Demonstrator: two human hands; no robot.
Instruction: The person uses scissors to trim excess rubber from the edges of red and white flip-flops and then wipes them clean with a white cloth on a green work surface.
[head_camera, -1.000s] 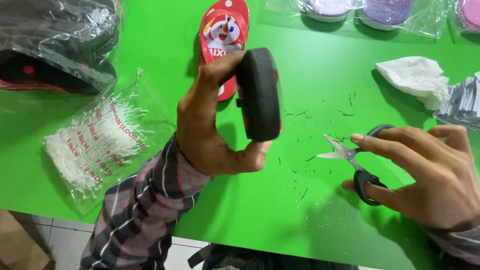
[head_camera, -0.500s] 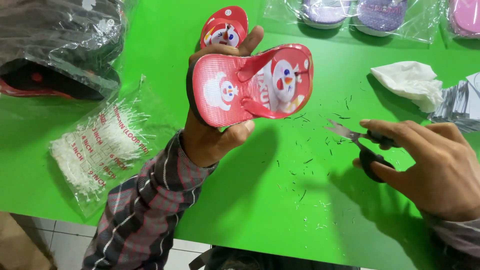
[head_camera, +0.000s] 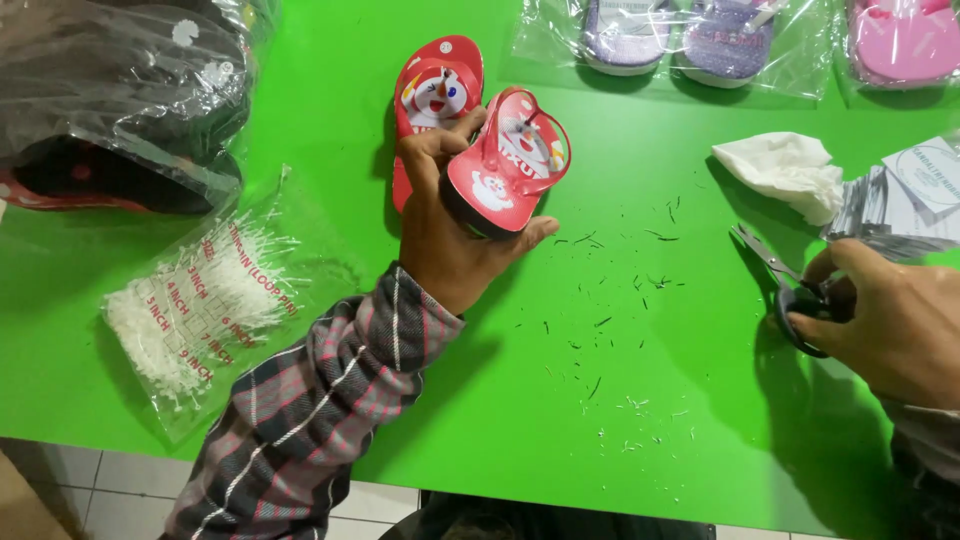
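While both hands work over the green table (head_camera: 300, 120), each has its own thing in its grasp:

Left hand: the left hand (head_camera: 450, 235) comes in from 7 o'clock in a plaid sleeve (head_camera: 310, 420) and grips a red sandal (head_camera: 508, 165), fingers wrapped round its sole edge, thumb at the 5 o'clock side.

Held sandal: lifted off the table and tilted, its printed top and red strap face the camera; it sits just right of centre-top in the view.

Second sandal: a matching red sandal (head_camera: 435, 90) lies flat on the table at 11 o'clock of the held one, partly hidden behind the fingers.

Right hand: the right hand (head_camera: 890, 320) enters from 4 o'clock and is clenched on the black handles of the scissors (head_camera: 790, 280); the blades point toward 10 o'clock and look nearly closed.

Cloth: a crumpled white cloth (head_camera: 780, 170) lies at 12 o'clock of the scissors, near them.

Trimmings: short dark thread bits (head_camera: 610, 320) are scattered over the table between the two hands.

Pin bag: a clear bag of white plastic pins (head_camera: 200, 310) lies at 9 o'clock of the plaid sleeve.

Far edge: bagged purple sandals (head_camera: 680, 40) and a bagged pink one (head_camera: 905, 40) lie at 12 to 1 o'clock; a bag of dark sandals (head_camera: 110, 100) sits at 10 o'clock.
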